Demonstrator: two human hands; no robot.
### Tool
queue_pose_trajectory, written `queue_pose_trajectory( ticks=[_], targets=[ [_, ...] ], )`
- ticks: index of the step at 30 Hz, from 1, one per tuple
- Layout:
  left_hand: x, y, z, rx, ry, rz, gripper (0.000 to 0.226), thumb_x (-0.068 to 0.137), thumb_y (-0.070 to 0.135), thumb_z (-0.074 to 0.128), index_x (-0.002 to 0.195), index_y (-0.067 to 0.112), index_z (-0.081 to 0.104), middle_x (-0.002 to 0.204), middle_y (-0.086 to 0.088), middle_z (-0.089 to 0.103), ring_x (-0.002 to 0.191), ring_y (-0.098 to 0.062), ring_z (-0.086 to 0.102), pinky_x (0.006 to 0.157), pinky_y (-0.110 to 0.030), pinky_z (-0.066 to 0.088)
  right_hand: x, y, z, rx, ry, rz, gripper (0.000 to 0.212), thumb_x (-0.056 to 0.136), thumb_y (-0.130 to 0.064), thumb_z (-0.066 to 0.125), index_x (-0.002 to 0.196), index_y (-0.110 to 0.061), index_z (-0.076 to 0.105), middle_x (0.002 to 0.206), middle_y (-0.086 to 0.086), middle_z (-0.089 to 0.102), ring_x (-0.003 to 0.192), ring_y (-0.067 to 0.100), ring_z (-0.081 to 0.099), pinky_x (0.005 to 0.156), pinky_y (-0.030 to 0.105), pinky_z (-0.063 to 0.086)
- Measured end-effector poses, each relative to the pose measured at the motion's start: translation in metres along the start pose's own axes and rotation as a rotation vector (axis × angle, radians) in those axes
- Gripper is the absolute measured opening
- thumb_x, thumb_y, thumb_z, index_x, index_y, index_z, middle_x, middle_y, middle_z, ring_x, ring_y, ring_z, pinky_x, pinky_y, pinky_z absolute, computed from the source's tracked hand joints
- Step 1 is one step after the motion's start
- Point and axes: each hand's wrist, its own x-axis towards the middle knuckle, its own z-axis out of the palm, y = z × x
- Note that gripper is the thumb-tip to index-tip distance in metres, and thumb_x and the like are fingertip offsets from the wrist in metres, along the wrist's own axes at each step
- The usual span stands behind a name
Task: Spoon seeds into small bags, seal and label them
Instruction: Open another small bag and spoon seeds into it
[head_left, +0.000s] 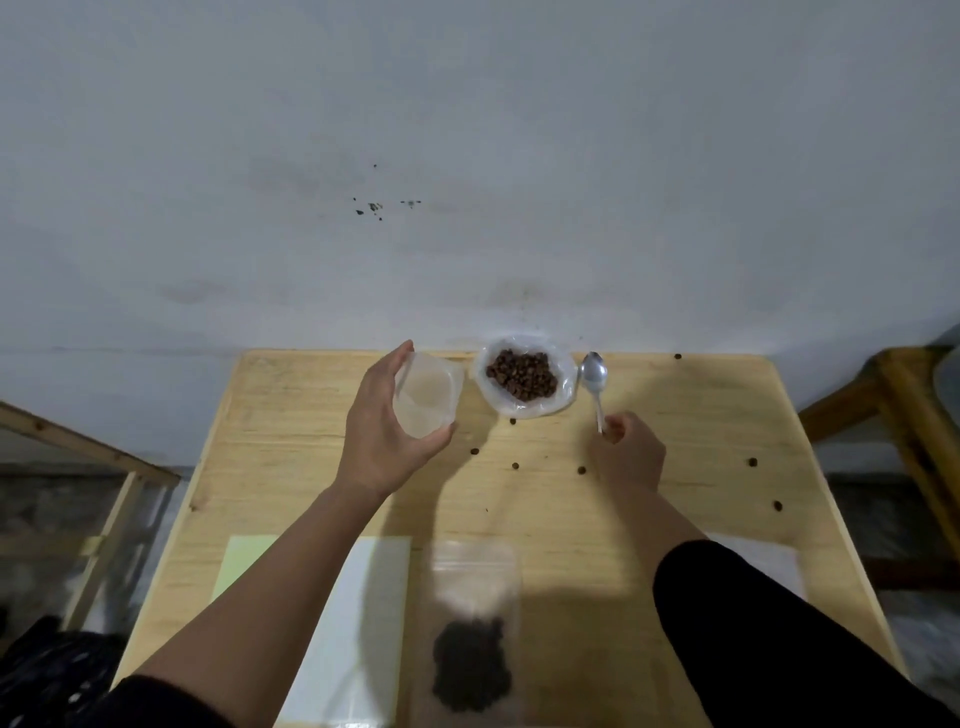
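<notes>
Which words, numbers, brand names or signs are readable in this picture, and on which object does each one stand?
None can be read.
White sheet: no writing shows on it.
Pale green sheet: no writing shows on it.
Bag with seeds near the table's front edge: blurred, no label or print visible.
Clear lid in the left hand, clear container of seeds, spoon in the right hand: no marking visible.

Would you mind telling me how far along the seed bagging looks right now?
Done: one small bag near the table's front edge already holds dark seeds. In hand: the left hand holds a clear lid beside the open seed container; the right hand grips the spoon. Left: whether that bag is sealed is unclear, and no label shows on it.
</notes>
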Motion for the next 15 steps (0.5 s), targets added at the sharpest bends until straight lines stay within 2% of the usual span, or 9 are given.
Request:
queue_pose_trajectory(
  ticks=[5,10,15],
  targets=[
    [-0.001,0.001,0.006,0.023,0.035,-0.046,0.096,0.064,0.026,0.088,0.143,0.013,0.035,0.136,0.013,0.038,0.129,-0.005,0.039,0.109,-0.034,0.038,0.008,0.006,0.012,-0.043,0.059,-0.059,0.012,0.081,-0.004,0.06,0.091,-0.003,0.066,0.089,0.013,0.068,0.087,0.03,0.059,0.065,0.022,0.028],
    [0.0,-0.001,0.011,0.023,0.032,-0.059,0.095,0.064,0.026,0.087,0.143,0.014,0.035,0.138,0.006,0.042,0.129,-0.009,0.041,0.109,-0.036,0.038,0.009,0.002,0.016,-0.032,0.065,0.033,0.023,0.08,-0.005,0.059,0.101,-0.003,0.066,0.098,0.014,0.069,0.096,0.032,0.06,0.078,0.03,0.04],
    [0.002,0.0,0.014,0.012,0.017,-0.041,0.096,0.065,0.027,0.087,0.144,0.016,0.033,0.135,0.012,0.039,0.129,-0.01,0.041,0.108,-0.031,0.037,0.006,0.006,0.014,0.002,0.063,0.073,0.018,0.08,-0.012,0.06,0.094,-0.007,0.07,0.094,0.012,0.068,0.092,0.029,0.062,0.079,0.03,0.043]
  ],
)
